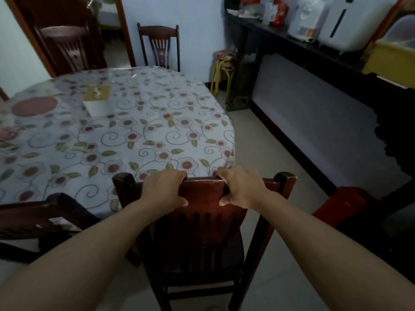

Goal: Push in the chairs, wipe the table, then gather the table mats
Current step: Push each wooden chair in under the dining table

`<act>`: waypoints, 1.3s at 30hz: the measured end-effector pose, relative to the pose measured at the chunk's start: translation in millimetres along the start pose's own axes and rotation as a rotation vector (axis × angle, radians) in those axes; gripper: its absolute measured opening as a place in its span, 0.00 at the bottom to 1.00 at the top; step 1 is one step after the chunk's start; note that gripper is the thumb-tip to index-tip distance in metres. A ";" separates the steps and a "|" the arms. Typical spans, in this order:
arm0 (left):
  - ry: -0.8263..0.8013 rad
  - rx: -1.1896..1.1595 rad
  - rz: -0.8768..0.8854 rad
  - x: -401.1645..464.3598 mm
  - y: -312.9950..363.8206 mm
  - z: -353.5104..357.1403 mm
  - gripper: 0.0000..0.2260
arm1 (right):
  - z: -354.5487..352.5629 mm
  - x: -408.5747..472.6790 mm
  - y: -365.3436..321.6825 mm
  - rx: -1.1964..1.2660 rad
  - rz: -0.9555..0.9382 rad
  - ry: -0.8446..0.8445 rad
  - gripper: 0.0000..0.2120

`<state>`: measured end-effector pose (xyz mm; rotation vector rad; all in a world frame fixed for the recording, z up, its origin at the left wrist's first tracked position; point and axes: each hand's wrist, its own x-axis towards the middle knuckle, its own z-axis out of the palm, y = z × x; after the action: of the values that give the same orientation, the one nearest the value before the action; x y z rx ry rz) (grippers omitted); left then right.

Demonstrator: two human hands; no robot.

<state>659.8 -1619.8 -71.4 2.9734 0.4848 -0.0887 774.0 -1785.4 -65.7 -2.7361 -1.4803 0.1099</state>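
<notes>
Chair (203, 196) (dark wood), gripped by both hands (203, 187)

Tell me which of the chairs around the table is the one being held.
The near chair facing the camera: the left hand and right hand both grip its top rail. The other chairs go untouched.

The person is showing only hands and arms, and both are going uncovered. The left hand (165, 189) and the right hand (241, 189) are appearing bare, with the knuckles standing out as a low ridge just behind the fingers. Back from the fingers, the wrists are leading into the bare left forearm (89, 250) and right forearm (325, 239), each looking broader farther from the fingers
</notes>
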 end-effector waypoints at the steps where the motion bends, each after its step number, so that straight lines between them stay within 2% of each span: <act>1: -0.002 0.009 -0.001 7.1 -1.8 -4.0 0.17 | -1.1 7.5 4.0 -0.006 -0.017 0.013 0.23; 10: 0.055 0.121 -0.100 45.8 -15.6 -16.9 0.18 | -7.9 76.2 22.5 -0.055 -0.181 0.036 0.23; 14: 0.100 0.110 -0.146 50.3 -22.4 6.2 0.19 | 13.1 95.1 22.9 -0.117 -0.252 0.039 0.22; 19: 0.207 0.079 -0.162 50.4 -33.0 49.2 0.19 | 49.6 105.1 20.1 -0.145 -0.317 0.072 0.27; 24: 0.233 0.115 -0.142 45.4 -51.7 64.9 0.21 | 66.4 109.6 8.8 -0.104 -0.368 0.171 0.23; 27: 0.241 0.132 -0.105 35.6 -52.5 71.0 0.23 | 73.8 102.0 4.9 -0.086 -0.347 0.175 0.27; 32: 0.220 0.126 -0.030 22.5 -50.8 83.4 0.23 | 83.3 80.6 0.9 -0.120 -0.300 0.133 0.26; 36: 0.052 0.022 -0.020 8.9 -52.3 86.4 0.19 | 92.2 61.9 -1.6 -0.095 -0.262 0.092 0.27; 39: 0.076 0.051 0.078 -0.9 -51.4 91.2 0.21 | 96.9 53.2 -2.6 -0.087 -0.209 0.055 0.28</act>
<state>639.2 -1584.1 -167.6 3.0504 0.3801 0.0202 793.6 -1740.3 -164.7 -2.6029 -1.7835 -0.0356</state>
